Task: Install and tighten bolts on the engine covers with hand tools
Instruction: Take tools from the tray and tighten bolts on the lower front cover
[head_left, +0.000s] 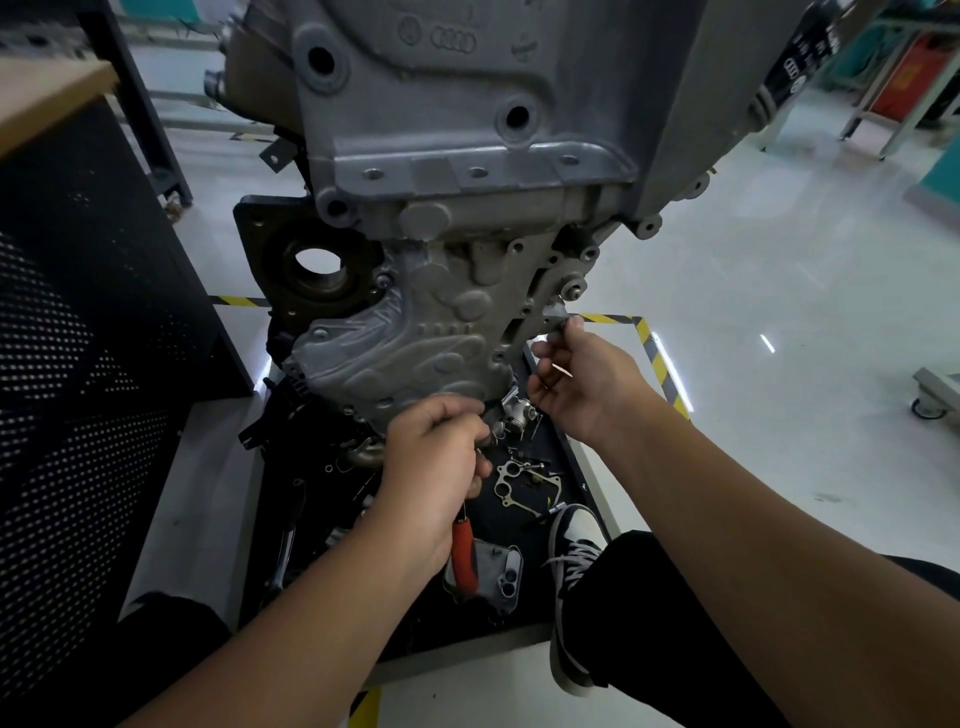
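A grey cast engine cover (415, 332) sits on the front of the upright engine block (467, 119). My left hand (431, 467) grips a hand tool with a red handle (464, 556) at the cover's lower edge; the tool's head is hidden behind my fingers. My right hand (576, 374) is at the cover's right edge, fingertips pinching a small metal part (563, 322) there. Whether that part is a bolt I cannot tell.
The engine stands on a black tray (566, 467) holding a metal gasket (511, 480), loose bolts and a small cast housing (501, 571). My shoe (571, 551) rests on the tray's right rim. A perforated black cabinet (88, 364) stands left. Yellow-black tape (654, 353) marks the floor.
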